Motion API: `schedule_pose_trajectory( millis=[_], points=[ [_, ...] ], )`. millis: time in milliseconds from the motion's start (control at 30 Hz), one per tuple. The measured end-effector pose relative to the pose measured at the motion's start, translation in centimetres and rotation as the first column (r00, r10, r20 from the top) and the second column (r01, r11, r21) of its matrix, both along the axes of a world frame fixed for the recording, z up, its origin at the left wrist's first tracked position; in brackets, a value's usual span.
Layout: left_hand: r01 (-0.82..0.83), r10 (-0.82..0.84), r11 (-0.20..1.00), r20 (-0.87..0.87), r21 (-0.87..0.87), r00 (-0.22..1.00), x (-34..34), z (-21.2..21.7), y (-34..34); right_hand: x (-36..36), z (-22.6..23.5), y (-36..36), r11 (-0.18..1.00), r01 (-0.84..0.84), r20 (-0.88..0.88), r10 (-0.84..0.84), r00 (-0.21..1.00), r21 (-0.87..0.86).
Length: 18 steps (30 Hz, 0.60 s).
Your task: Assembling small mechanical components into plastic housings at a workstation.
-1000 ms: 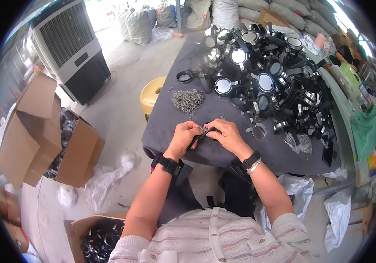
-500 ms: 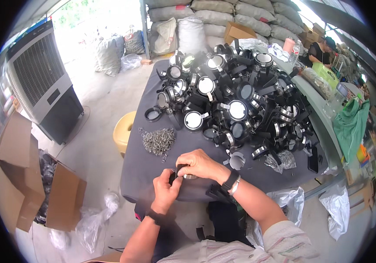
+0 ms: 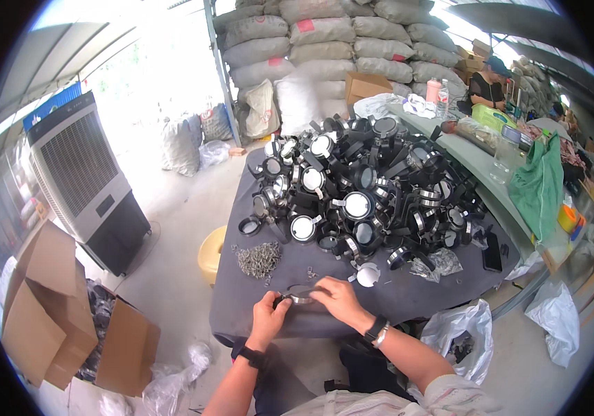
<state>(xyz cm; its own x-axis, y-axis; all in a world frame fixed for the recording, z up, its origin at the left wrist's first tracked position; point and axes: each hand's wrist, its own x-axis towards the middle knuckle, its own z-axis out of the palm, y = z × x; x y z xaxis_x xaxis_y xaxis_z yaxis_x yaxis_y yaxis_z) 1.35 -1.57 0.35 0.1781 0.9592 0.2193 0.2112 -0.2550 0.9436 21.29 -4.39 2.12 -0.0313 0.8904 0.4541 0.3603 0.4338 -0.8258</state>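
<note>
While a small round black ring [image 3: 300, 295] is pinched by the fingers of the left hand [image 3: 268, 320] and right hand [image 3: 337, 301] above the desk [image 3: 394, 295] edge, a slip could be caused by the small grip, dropping it floorward.

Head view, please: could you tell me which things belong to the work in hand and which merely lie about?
In hand: left hand, right hand, round part, black lens pile, small metal pieces.
Lying about: cardboard boxes, air cooler, green cloth.
</note>
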Motion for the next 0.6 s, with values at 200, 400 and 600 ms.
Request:
schedule_pose_trajectory(
  millis=[200,400,600],
  points=[
    [0.164,-0.044,0.913,0.31,-0.373,0.95,0.7,6.9,1.9,4.2,-3.3,-3.2,0.978,0.195,-0.023,-0.197,0.98,-0.07],
    [0.39,-0.251,0.919,0.684,-0.053,0.685,9.9,18.2,10.5,4.7,-3.6,-3.6,0.951,0.242,0.158,-0.274,0.949,0.193],
    [0.219,-0.164,0.97,0.373,-0.109,0.913,15.3,21.7,12.9,4.3,-3.4,-3.4,0.966,0.21,0.153,-0.232,0.96,0.148]
  ],
)
